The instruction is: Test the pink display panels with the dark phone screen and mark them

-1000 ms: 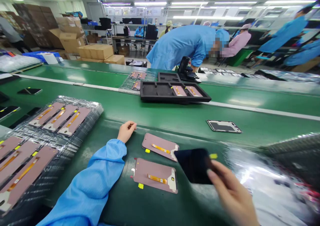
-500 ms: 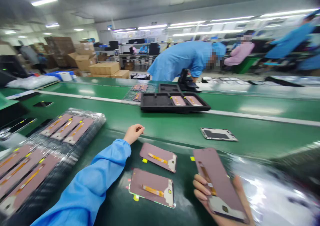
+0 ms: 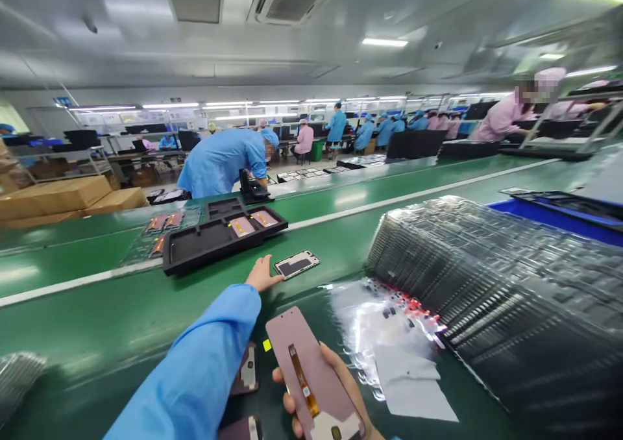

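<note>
In my right hand point(image 3: 343, 375) is a phone screen point(image 3: 309, 368), its pinkish back up, with an orange flex cable and a yellow tab at its side. The fingers wrap round both long edges. My left hand point(image 3: 261, 274) reaches out over the green bench, thumb and fingers apart. Its thumb lies at the left end of a flat phone frame point(image 3: 296, 265) with a dark grey middle; whether they touch I cannot tell. Two more phone screens point(image 3: 246, 372) lie on the dark mat, partly covered by my blue sleeve.
A black tray point(image 3: 195, 248) with two pinkish screens stands beyond my left hand. To the right rises a tall stack of clear plastic trays point(image 3: 452, 265), with a blue bin point(image 3: 574, 222) behind. White sheets point(image 3: 413, 381) lie before it. A co-worker in blue point(image 3: 219, 161) bends over behind the bench.
The view has swung to the right, bringing the plastic tray stack in. My left hand has moved from above the loose screens to the phone frame, its fingers now spread. The right hand keeps its screen.
</note>
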The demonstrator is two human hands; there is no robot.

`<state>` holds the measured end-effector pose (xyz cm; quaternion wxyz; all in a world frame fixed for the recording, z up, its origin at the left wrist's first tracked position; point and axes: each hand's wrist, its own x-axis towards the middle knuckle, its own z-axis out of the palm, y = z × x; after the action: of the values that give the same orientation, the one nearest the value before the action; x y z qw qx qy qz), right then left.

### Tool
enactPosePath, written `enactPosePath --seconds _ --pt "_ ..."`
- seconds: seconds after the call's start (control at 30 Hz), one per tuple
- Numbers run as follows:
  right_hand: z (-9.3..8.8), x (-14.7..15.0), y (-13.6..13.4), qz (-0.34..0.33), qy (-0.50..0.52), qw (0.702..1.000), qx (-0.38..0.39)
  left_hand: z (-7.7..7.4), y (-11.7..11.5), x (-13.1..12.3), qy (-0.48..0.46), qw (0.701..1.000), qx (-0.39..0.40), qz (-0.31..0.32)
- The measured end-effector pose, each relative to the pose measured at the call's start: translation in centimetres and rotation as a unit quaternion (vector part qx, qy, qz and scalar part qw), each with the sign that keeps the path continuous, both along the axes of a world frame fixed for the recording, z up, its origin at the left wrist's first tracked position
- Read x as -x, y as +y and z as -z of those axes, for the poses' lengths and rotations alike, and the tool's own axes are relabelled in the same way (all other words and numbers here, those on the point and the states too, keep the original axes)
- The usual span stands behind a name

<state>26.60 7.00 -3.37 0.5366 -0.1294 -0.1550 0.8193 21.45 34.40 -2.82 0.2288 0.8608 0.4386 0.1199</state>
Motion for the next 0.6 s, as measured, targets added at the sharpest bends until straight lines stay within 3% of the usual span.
enactPosePath --seconds 0.13,0.27,0.47,0.6 --pt "1.0 -1.1 1.0 -0.033 -0.005 0.999 -0.037 1.9 0.0 -2.2 0.036 0.999 -0.008 -0.032" --pt "2.0 -1.8 1.4 -0.069 -0.012 0.997 -0.022 2.0 -0.5 -1.0 0.021 0.998 -0.034 -0.039" --pt "2.9 -2.7 1.6 -0.114 -0.056 0.991 -0.031 -1.4 -0.7 4.4 -0.093 0.990 -0.057 -0.090" --pt "2.2 -2.2 1.0 -0.052 -0.058 0.997 -0.022 -3.8 -2.3 10.7 -0.195 0.969 -0.074 -0.131"
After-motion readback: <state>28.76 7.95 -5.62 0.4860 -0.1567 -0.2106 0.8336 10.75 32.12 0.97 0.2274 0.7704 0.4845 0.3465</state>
